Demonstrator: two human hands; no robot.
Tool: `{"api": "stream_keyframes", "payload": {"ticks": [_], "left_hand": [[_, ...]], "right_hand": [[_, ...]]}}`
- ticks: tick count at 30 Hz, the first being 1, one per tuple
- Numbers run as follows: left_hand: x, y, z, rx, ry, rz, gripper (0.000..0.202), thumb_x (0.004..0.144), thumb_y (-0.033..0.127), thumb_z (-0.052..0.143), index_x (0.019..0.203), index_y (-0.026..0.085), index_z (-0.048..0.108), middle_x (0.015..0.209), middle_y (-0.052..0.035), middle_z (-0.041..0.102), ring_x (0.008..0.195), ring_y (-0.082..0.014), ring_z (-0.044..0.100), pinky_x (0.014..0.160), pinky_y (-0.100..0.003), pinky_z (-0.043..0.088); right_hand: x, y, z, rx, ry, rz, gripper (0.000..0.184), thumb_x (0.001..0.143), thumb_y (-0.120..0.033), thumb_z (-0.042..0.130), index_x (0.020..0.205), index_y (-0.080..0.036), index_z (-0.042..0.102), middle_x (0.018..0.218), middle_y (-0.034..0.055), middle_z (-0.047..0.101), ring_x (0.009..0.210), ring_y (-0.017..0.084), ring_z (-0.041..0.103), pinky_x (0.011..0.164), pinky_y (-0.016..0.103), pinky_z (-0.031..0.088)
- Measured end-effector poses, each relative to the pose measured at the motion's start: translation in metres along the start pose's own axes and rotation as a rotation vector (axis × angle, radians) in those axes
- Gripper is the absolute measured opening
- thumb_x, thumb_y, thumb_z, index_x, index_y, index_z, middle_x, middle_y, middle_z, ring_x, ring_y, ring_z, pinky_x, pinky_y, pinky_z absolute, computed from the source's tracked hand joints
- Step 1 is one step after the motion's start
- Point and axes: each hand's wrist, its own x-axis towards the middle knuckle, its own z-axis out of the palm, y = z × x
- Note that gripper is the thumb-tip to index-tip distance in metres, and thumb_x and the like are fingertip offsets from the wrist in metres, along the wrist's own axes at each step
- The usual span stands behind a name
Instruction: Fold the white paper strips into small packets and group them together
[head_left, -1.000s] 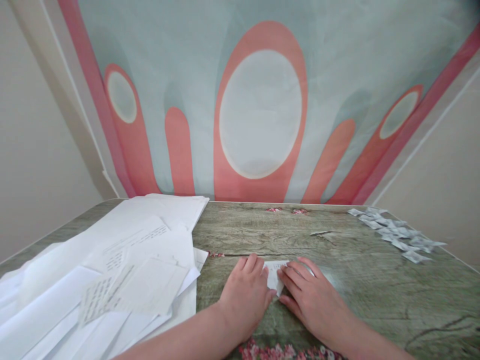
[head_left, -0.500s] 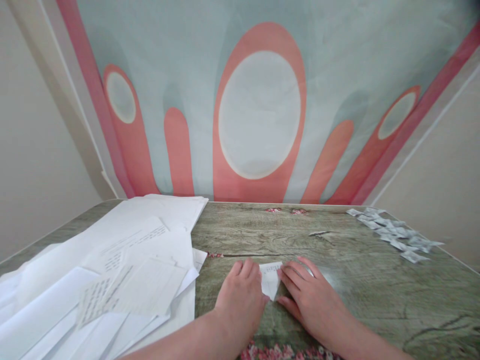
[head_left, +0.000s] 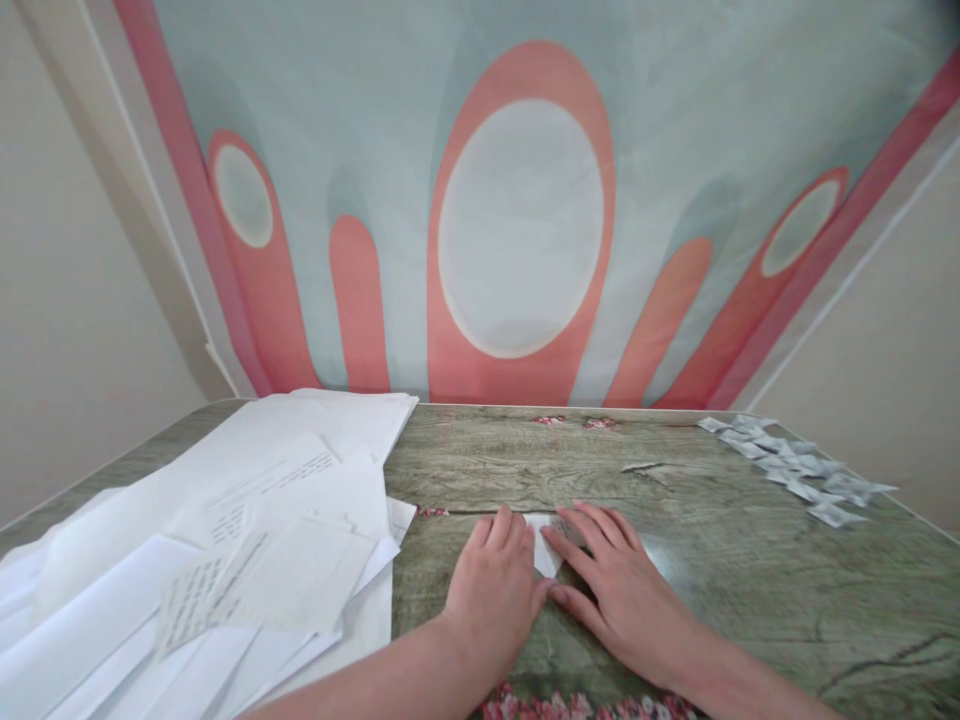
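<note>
A small folded piece of white paper with faint print lies on the wood-patterned table, between my two hands. My left hand grips its left side, fingers closed together and thumb at the near edge. On the other side, my right hand has its fingers over the right part of the paper, pressing it, with the thumb close to the left thumb near its lower tip. Both hands cover much of the paper, so its full outline is hidden.
Loose white sheets, some printed, are piled on the left of the table. Several small folded paper pieces lie in a cluster at the far right edge. A patterned blue and coral panel stands behind the table.
My right hand has moved slightly left and its fingers now cover more of the paper. The thumbs are closer together, and less of the paper shows.
</note>
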Motion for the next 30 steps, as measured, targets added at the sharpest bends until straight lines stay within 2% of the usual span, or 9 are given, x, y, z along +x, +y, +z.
{"api": "stream_keyframes", "payload": {"ticks": [7, 19, 25, 30], "left_hand": [[0.001, 0.002, -0.004, 0.042, 0.013, 0.013, 0.045, 0.085, 0.045, 0.051, 0.114, 0.012, 0.058, 0.113, -0.0137, 0.058, 0.108, -0.0294, 0.045, 0.089, -0.041, 0.036], [-0.001, 0.001, 0.0, 0.014, 0.009, -0.016, 0.049, 0.084, 0.045, 0.053, 0.119, 0.011, 0.054, 0.115, -0.0132, 0.058, 0.111, -0.0292, 0.044, 0.091, -0.042, 0.036], [-0.002, 0.001, 0.005, 0.02, 0.023, -0.017, 0.05, 0.084, 0.045, 0.052, 0.121, 0.012, 0.053, 0.118, -0.0134, 0.056, 0.114, -0.0301, 0.042, 0.093, -0.042, 0.034], [-0.002, 0.0, 0.0, 0.007, -0.001, -0.038, 0.05, 0.083, 0.045, 0.053, 0.121, 0.013, 0.053, 0.115, -0.0132, 0.056, 0.11, -0.0297, 0.044, 0.091, -0.043, 0.035]], "right_hand": [[-0.001, 0.002, -0.003, -0.01, -0.023, 0.009, 0.046, 0.086, -0.051, 0.046, 0.121, -0.022, 0.055, 0.13, 0.0101, 0.051, 0.122, 0.029, 0.038, 0.098, 0.052, 0.03], [-0.002, 0.01, -0.012, -0.096, -0.055, 0.065, 0.048, 0.083, -0.053, 0.049, 0.109, -0.015, 0.062, 0.121, 0.0122, 0.057, 0.12, 0.032, 0.04, 0.103, 0.053, 0.024], [-0.003, 0.008, 0.0, -0.033, -0.089, -0.012, 0.051, 0.086, -0.05, 0.045, 0.128, -0.02, 0.048, 0.137, 0.0103, 0.043, 0.125, 0.031, 0.034, 0.102, 0.053, 0.025], [-0.001, 0.007, 0.001, 0.042, -0.118, -0.013, 0.049, 0.088, -0.051, 0.042, 0.13, -0.026, 0.046, 0.136, 0.0078, 0.044, 0.125, 0.03, 0.034, 0.101, 0.053, 0.026]]}}
